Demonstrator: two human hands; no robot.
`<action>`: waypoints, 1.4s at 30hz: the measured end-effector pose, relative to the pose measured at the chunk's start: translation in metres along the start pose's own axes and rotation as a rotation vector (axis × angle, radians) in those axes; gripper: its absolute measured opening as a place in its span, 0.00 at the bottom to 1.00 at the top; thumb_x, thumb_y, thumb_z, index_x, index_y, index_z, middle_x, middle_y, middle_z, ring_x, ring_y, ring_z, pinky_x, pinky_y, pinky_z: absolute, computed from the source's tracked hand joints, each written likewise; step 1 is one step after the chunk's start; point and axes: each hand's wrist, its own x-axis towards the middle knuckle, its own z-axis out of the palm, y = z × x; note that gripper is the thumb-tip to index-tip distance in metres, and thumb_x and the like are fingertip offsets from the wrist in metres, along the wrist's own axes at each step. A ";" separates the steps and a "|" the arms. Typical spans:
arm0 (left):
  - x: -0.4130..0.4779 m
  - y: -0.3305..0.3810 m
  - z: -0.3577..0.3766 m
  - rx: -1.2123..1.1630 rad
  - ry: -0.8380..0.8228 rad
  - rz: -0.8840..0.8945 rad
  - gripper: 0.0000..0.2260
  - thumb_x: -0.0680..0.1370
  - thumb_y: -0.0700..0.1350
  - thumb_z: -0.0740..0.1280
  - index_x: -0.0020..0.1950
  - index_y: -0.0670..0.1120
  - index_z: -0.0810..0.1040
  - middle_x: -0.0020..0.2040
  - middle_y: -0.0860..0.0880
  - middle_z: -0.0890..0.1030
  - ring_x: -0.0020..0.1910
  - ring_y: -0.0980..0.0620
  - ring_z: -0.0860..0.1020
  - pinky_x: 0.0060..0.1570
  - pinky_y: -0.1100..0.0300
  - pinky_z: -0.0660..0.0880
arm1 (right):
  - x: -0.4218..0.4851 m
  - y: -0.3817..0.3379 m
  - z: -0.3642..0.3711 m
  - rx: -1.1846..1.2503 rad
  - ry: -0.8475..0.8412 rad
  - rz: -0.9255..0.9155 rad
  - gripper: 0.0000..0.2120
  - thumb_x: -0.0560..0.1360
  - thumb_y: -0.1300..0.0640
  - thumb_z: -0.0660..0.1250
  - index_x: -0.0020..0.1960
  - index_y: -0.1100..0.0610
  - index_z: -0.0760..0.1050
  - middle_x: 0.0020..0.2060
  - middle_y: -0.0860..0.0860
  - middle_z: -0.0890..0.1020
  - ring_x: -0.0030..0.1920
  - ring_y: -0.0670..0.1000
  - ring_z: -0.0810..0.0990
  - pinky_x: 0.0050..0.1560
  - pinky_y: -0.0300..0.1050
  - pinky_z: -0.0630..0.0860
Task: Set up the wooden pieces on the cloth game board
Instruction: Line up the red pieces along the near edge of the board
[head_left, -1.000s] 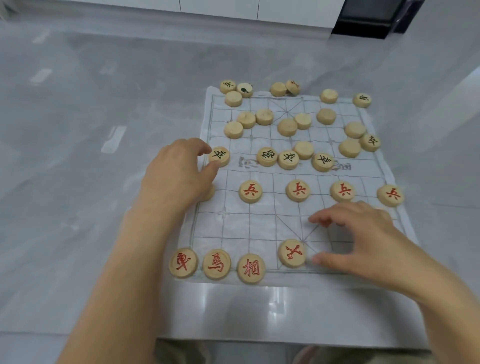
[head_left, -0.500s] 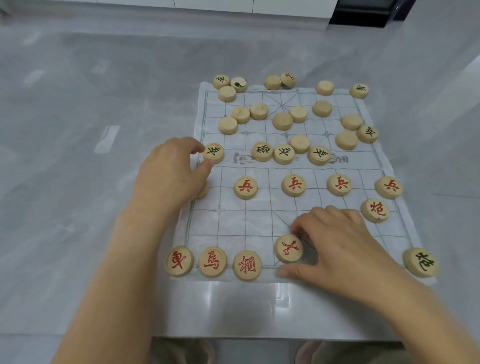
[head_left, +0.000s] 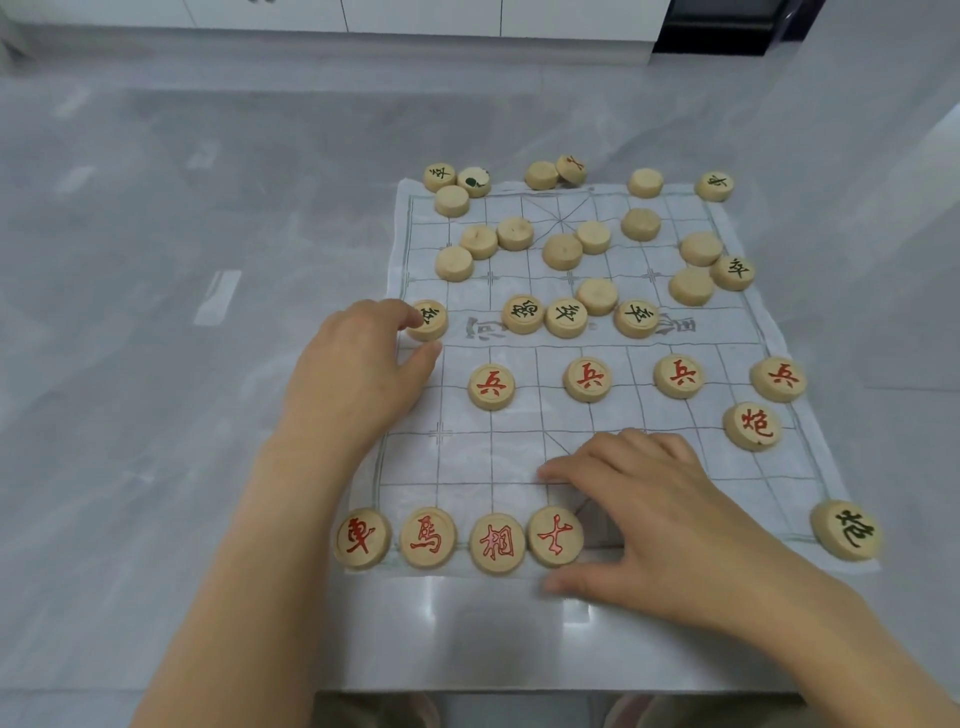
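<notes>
- the right hand (head_left: 654, 514) lies low over the board's (head_left: 493, 457) near edge. its index finger (head_left: 553, 472) and thumb (head_left: 558, 586) are spread apart, with the 士 piece (head_left: 556, 536) between them. nothing is clamped, and i cannot tell whether the piece's right rim touches the hand.
- the left hand (head_left: 358, 374) rests on the board's left edge with its fingers curled. the index tip is on the left rim of a black piece (head_left: 430, 323) and the thumb tip is just below it. pinch or plain touch: cannot tell.
- the 士 piece ends a row of four on the board's near edge. it sits just beside 相 (head_left: 497, 543), then come 馬 (head_left: 428, 537) and 車 (head_left: 362, 539) at the near left corner.
- all the pieces are pale round wooden discs, and this row carries red characters.
- four red 兵 discs (head_left: 491, 386) stand in a line across the board, on the near side of its middle band.
- a red 炮 (head_left: 752, 425) sits by the right edge, and a black cannon (head_left: 845, 530) sits on the near right corner.
- the board's far half holds scattered blank-topped discs (head_left: 562, 251) and a few black-lettered ones. some lie past the far edge on the table (head_left: 156, 364).
- the right hand covers the middle of the board's near edge, and the left hand covers part of its left edge.
- the far characters are too small to read, and both forearms are cut off at the frame's bottom.
</notes>
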 end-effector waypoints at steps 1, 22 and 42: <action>0.000 0.000 0.000 -0.003 -0.002 -0.002 0.15 0.76 0.53 0.64 0.60 0.50 0.75 0.57 0.50 0.78 0.58 0.49 0.74 0.48 0.57 0.68 | 0.000 0.002 -0.005 0.037 0.010 0.014 0.38 0.60 0.24 0.53 0.66 0.37 0.61 0.54 0.33 0.65 0.58 0.38 0.61 0.58 0.35 0.51; 0.001 -0.003 -0.003 -0.025 0.011 -0.012 0.15 0.75 0.52 0.64 0.60 0.49 0.75 0.57 0.50 0.77 0.58 0.48 0.74 0.51 0.56 0.69 | 0.120 0.088 -0.066 0.081 0.425 0.260 0.12 0.75 0.48 0.62 0.56 0.52 0.72 0.46 0.48 0.79 0.48 0.52 0.76 0.53 0.53 0.72; 0.002 -0.001 0.000 0.004 -0.003 -0.006 0.15 0.76 0.53 0.64 0.61 0.50 0.75 0.58 0.49 0.77 0.58 0.48 0.74 0.50 0.55 0.70 | 0.110 0.117 -0.075 0.175 0.513 0.399 0.14 0.78 0.57 0.58 0.60 0.52 0.77 0.54 0.50 0.80 0.51 0.51 0.76 0.52 0.44 0.71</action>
